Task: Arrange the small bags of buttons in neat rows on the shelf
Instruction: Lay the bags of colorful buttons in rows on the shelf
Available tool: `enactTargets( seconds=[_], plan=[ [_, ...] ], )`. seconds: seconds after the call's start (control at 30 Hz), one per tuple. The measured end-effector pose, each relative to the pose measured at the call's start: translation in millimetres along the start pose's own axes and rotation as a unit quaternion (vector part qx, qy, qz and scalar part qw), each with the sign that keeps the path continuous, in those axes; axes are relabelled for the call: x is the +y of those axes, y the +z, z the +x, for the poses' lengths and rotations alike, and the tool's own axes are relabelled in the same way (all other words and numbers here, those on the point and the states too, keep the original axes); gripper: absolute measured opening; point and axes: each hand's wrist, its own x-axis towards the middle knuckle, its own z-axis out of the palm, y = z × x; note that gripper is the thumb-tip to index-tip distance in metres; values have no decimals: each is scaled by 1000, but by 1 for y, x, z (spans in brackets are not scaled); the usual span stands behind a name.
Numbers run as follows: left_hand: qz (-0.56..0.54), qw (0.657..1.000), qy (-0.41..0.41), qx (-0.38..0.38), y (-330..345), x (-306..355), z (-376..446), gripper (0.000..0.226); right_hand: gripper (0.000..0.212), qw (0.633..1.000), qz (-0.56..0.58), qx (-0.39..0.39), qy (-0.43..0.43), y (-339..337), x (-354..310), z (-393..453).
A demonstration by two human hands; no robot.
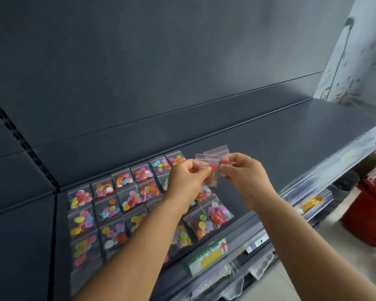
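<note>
Head view, far left: bags [109, 210] of coloured buttons lie flat on the dark shelf [291, 131], set in rows that start at the corner by the back panel, edges close together so each bag's contents stay visible. The rows nearest the right look looser, with two bags [208, 218] tilted out of line, likely not yet straightened. Above the rows' right end, the left hand [187, 177] pinches one side of a held bag [211, 172] with curled fingers. The right hand [243, 170] pinches what looks like a second bag [217, 151] overlapping the first; I judge the hands are pulling a clinging pair apart so each can be laid singly. Bare shelf to the right gives room to extend the rows. Along the front edge sits a price label [208, 256].
</note>
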Motion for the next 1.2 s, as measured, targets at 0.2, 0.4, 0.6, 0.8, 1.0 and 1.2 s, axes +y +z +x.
enactTargets(
  seconds=[0.2,0.4,0.6,0.8,1.0,1.2],
  plan=[
    [46,998,-8,44,2,-5,47,22,9,1000,0,5,4,1,3,51],
    [80,988,-7,129,-3,-14,84,10,11,994,-101,-14,-26,8,12,105],
    [171,967,-37,186,19,-21,124,5,4,983,-162,-79,-34,18,21,162],
    [273,937,-60,212,39,-28,155,20,18,958,-243,-141,-62,24,35,201],
    [420,880,-19,220,45,-30,152,38,44,912,-337,-165,-163,22,40,211],
    [534,843,44,53,54,-37,126,49,24,793,-439,-263,-331,11,45,206]
  ],
)
